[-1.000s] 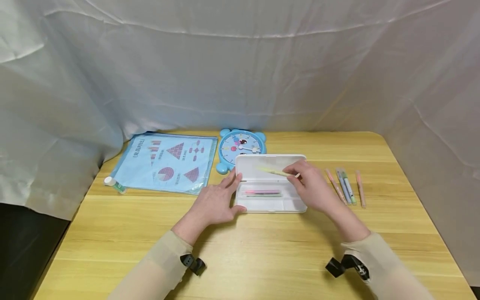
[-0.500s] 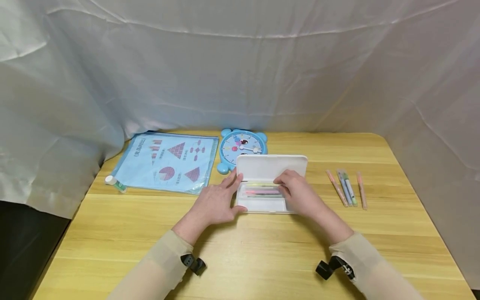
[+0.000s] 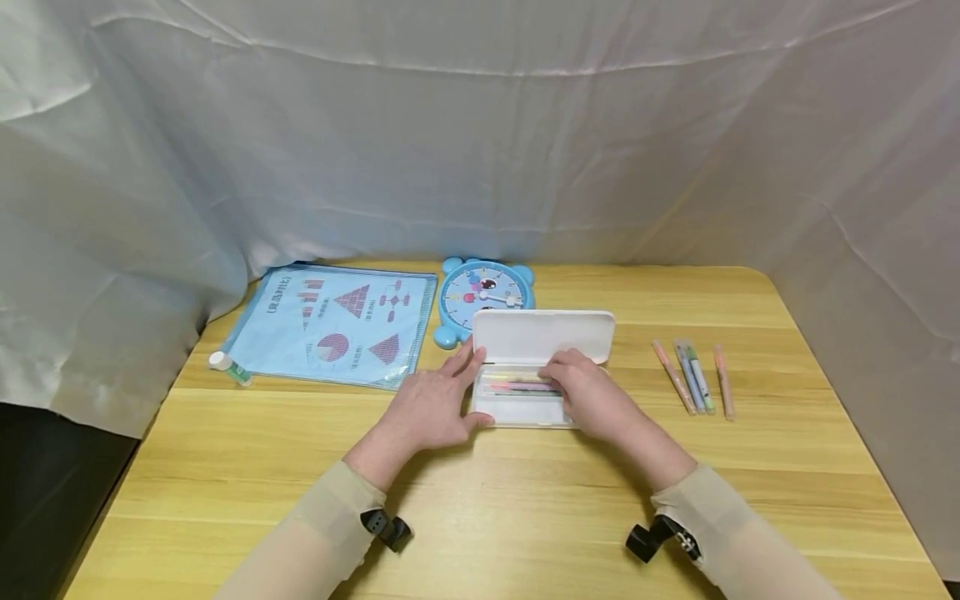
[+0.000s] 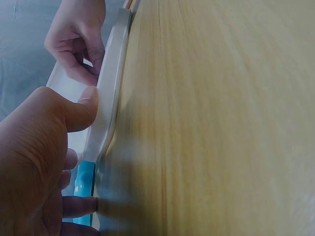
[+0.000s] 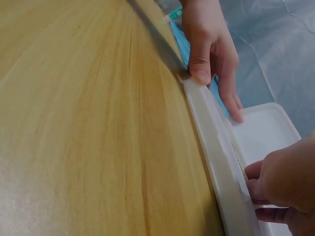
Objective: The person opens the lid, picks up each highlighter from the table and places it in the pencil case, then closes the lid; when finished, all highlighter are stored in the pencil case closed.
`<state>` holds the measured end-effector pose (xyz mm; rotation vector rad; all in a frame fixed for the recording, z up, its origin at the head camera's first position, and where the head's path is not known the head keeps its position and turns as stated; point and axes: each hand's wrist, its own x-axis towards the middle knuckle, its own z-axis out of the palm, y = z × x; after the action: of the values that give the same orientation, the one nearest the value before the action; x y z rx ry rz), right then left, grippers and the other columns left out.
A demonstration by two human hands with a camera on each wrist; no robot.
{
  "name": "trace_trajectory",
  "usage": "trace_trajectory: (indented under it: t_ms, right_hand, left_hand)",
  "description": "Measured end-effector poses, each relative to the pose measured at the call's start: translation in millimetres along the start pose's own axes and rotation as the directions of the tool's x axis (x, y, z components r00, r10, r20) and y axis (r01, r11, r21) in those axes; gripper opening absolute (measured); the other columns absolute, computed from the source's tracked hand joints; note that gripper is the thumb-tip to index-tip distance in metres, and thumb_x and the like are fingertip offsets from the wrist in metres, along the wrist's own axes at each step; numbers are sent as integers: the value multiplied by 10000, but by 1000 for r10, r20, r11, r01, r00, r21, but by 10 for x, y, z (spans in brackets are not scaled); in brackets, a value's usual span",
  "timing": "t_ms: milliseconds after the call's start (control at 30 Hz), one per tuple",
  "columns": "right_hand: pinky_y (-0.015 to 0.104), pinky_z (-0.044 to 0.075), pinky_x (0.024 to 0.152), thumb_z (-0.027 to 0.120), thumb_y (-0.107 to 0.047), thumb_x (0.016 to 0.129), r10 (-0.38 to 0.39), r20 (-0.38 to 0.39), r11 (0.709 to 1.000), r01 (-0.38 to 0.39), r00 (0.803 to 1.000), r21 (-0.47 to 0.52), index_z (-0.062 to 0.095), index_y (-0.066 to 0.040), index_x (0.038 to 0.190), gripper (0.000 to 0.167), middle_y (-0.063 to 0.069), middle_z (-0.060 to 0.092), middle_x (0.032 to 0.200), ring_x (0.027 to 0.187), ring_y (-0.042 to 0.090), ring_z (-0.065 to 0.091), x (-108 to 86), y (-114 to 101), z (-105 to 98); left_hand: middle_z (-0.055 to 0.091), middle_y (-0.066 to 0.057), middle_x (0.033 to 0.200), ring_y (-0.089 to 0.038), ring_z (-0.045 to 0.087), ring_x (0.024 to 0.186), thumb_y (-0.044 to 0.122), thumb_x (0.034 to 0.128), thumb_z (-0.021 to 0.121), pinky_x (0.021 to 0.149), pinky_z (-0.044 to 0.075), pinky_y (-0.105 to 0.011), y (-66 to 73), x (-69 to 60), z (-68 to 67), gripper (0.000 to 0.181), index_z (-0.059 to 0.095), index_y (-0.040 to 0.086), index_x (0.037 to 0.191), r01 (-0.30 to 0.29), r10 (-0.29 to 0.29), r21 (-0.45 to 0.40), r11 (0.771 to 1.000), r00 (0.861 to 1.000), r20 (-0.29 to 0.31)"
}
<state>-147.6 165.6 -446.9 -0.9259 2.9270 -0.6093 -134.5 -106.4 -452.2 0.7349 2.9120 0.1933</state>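
Currently a white pencil case [image 3: 523, 410] sits open on the worktop [image 3: 517, 500], its lid raised, with slim pens [image 3: 521, 386] lying in its tray, pink and yellow among them. At its left end the left hand [image 3: 433, 404] has its grip spread wide, thumb on the near corner, fingers touching the lid's edge. At its right part the right hand [image 3: 596, 396] reaches in, grip bent; whether it pinches the yellow pen cannot be told. Four more pens [image 3: 691, 375] lie right of the case, a blue toy clock [image 3: 483, 279] just behind it
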Motion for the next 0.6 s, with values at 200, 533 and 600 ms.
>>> trace_trajectory:
  t_ms: [200,533,600]
  right_hand:
    - [438,557,942,686,142,928,-1,-47,1000,2,999,31,788,28,1079,215,89,683,1049,1039,272,626,-1,18,17]
    - [479,551,929,726,70,944,-25,-110,993,38,994,116,776,30,1066,138,102,695,1054,1036,304,633,-84,54,-139]
    - [494,551,926,726,81,937,-20,-123,991,36,992,126,767,41,1080,154,116,698,1061,1038,321,638,-110,71,-197]
  left_hand:
    - [136,-77,1754,-301,735,924,749,951,561,713,518,-353,-5,1,4,1019,204,161,1703,-2,2,1,1000,1000,-1]
    - [117,-73,1756,-321,719,1104,753,957,546,689,505,-338,-9,3,15,1022,179,162,1706,-3,3,-2,1000,1000,6]
    - [118,-74,1756,-321,719,1107,754,957,545,683,502,-336,-9,5,15,1022,180,161,1705,-5,5,-1,1000,1000,4]
